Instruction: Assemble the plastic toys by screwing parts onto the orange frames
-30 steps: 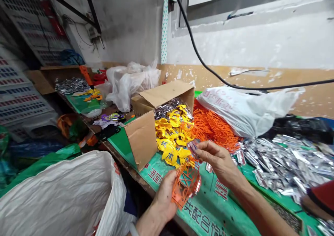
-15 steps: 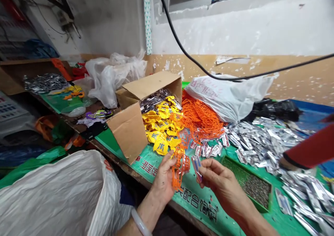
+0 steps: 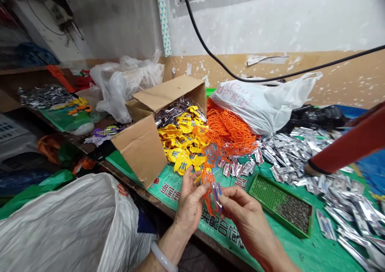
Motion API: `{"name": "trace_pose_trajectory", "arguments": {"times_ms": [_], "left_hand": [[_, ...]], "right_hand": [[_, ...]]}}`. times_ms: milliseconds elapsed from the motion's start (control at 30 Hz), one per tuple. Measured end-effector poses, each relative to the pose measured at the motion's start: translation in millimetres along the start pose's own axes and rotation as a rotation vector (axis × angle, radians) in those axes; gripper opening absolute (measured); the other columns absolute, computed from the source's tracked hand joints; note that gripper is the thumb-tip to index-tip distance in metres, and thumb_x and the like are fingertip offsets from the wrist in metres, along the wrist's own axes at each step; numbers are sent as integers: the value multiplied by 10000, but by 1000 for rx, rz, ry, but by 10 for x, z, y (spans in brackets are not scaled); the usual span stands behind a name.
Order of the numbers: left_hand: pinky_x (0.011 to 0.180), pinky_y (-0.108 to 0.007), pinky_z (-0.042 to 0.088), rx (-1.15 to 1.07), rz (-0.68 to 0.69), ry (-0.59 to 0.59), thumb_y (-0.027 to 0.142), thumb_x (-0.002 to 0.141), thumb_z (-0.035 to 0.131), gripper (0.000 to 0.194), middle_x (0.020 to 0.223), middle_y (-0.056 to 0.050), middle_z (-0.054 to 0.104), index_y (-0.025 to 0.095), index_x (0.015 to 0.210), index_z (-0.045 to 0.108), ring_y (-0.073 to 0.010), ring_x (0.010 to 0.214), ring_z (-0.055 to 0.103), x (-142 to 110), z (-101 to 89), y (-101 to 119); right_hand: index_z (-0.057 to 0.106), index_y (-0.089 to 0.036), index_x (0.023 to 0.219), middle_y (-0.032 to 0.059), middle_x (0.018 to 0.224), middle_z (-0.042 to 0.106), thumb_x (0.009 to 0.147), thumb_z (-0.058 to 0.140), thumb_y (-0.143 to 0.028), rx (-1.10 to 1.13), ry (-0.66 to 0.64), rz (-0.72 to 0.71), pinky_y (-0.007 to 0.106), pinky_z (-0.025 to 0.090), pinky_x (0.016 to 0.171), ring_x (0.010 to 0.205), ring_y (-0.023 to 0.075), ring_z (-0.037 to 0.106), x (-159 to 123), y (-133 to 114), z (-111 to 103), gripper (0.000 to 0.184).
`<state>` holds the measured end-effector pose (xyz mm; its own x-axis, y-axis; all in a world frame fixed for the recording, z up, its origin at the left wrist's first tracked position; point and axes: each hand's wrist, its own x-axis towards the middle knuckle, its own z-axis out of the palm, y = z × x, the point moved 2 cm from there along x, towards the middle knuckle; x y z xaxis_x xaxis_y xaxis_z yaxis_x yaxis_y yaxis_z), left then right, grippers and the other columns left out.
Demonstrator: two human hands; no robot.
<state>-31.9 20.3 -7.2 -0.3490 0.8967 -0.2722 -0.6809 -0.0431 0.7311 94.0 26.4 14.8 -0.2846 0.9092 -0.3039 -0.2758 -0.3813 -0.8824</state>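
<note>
My left hand [image 3: 190, 199] is closed on a piece of orange plastic netting [image 3: 208, 187], thumb on its near side. Between the thumb and fingers of my right hand [image 3: 243, 210] is a small clear-and-silver packet [image 3: 217, 197] with blue and purple on it. The packet overlaps the netting in view; whether it is inside or in front of it I cannot tell. Just beyond my hands lie yellow printed pieces [image 3: 182, 161], spilling from a cardboard box [image 3: 142, 149], and a heap of orange netting [image 3: 230, 129].
A green tray [image 3: 266, 214] of small dark bits stands right of my hands. Silver packets [image 3: 288, 151] spread across the right side, where another person's red sleeve [image 3: 345, 143] reaches in. A white sack [image 3: 81, 224] stands at lower left. A black cable [image 3: 216, 65] hangs across the wall.
My right hand has moved left, bringing the packet against the orange netting in my left hand. The other person's arm has shifted left among the silver packets. The view has tilted slightly.
</note>
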Motion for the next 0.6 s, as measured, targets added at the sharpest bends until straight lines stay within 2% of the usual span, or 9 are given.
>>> {"name": "trace_pose_trajectory", "arguments": {"times_ms": [133, 233, 467, 600], "left_hand": [[875, -289, 444, 87, 11, 7, 211, 638, 761, 722, 1214, -59, 525, 277, 1283, 443, -199, 1082, 549, -27, -31, -68], [928, -289, 414, 165, 18, -38, 225, 677, 745, 700, 1239, -69, 522, 263, 1304, 437, -205, 1138, 524, -35, -59, -79], [825, -292, 464, 324, -14, -167, 179, 668, 736, 847, 1156, -57, 496, 285, 1399, 321, -179, 962, 574, -24, -78, -21], [799, -277, 478, 379, -1, -251, 137, 692, 695, 802, 1123, -34, 487, 326, 1387, 341, -171, 949, 576, -41, -62, -22]], "right_hand": [[639, -151, 673, -10, 572, 600, 605, 800, -430, -13, 3, -34, 239, 399, 535, 516, 95, 497, 47, 67, 57, 329], [624, -154, 651, -13, 540, 583, 595, 797, -454, -40, 18, -57, 247, 387, 524, 500, 101, 487, 88, 63, 26, 351], [601, -159, 636, -21, 562, 547, 618, 773, -483, -166, 40, -93, 243, 344, 511, 522, 98, 438, 101, 45, -109, 367], [594, -169, 659, -27, 585, 523, 695, 722, -463, -270, 28, -210, 244, 325, 526, 554, 98, 415, 58, 23, -143, 322]]}}
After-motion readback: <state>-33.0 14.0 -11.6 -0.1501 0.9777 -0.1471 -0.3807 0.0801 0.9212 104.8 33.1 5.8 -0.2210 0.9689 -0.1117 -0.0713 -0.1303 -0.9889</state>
